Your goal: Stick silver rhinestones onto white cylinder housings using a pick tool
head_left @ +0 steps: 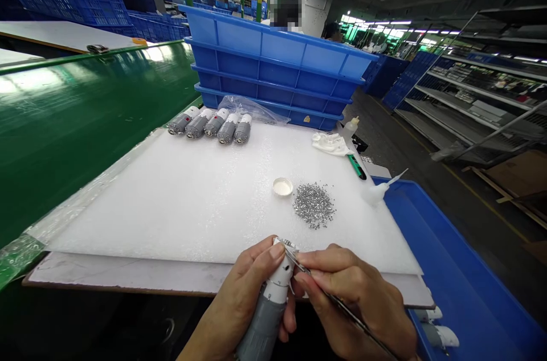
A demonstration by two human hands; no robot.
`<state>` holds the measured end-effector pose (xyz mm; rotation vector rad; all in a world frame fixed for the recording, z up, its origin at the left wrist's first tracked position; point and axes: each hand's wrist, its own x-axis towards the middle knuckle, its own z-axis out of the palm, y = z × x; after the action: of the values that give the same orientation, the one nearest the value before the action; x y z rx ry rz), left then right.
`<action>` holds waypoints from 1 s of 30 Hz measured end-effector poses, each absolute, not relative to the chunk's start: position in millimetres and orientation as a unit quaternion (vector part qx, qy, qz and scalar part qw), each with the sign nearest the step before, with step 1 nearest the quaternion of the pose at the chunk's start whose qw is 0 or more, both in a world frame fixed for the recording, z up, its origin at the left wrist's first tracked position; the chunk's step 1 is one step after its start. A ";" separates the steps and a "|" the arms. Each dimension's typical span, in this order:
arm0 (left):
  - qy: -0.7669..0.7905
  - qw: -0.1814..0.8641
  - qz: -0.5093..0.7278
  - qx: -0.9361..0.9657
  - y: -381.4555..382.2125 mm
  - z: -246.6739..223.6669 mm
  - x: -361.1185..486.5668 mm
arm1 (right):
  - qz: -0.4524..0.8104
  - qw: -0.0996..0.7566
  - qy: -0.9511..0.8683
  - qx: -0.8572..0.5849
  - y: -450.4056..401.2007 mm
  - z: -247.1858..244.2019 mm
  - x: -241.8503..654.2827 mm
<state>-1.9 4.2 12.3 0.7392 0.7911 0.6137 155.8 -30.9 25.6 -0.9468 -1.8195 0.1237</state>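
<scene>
My left hand (239, 287) is wrapped round a grey-and-white cylindrical part (261, 327), tilted with its white end up and away from me. My left thumb rests near the rim of that end. In my right hand (359, 292) is a pair of slim metal tweezers (348, 312), pinched between thumb and fingers, their tip at the white end's rim. Whether the tip holds anything is too small to tell. Beyond my hands lies a loose pile of tiny shiny silver pieces (314, 205), beside a small round white dish (282, 187).
Several similar grey-and-white cylinders (216, 123) stand in a row at the back left. Stacked blue crates (273, 73) rise behind the foam-covered table (171, 196). On the right are a white cloth (331, 143), a green cutter (356, 167), a nozzle bottle (376, 193) and a blue bin (470, 287).
</scene>
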 end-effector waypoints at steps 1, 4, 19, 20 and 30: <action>0.370 0.812 0.290 0.347 4.5 11.6 -1.9 | 0.058 0.514 -0.762 -0.389 -29.8 26.1 156.0; 0.353 0.822 0.285 0.344 5.3 9.6 -2.1 | 0.080 0.518 -0.764 -0.376 -26.8 29.8 156.6; 0.329 0.850 0.322 0.257 -4.8 4.8 1.3 | 0.139 0.600 -0.675 -0.406 -34.4 30.7 154.9; 0.322 0.856 0.322 0.243 -4.5 4.6 0.9 | 0.148 0.608 -0.654 -0.426 -36.2 30.2 156.9; 0.235 0.907 0.321 0.138 -4.6 3.4 6.2 | 0.167 0.591 -0.612 -0.498 -47.6 21.3 170.5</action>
<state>6.2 -4.6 3.4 0.2859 0.4858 0.6630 170.5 -47.6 21.3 -1.1590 -1.4240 0.3893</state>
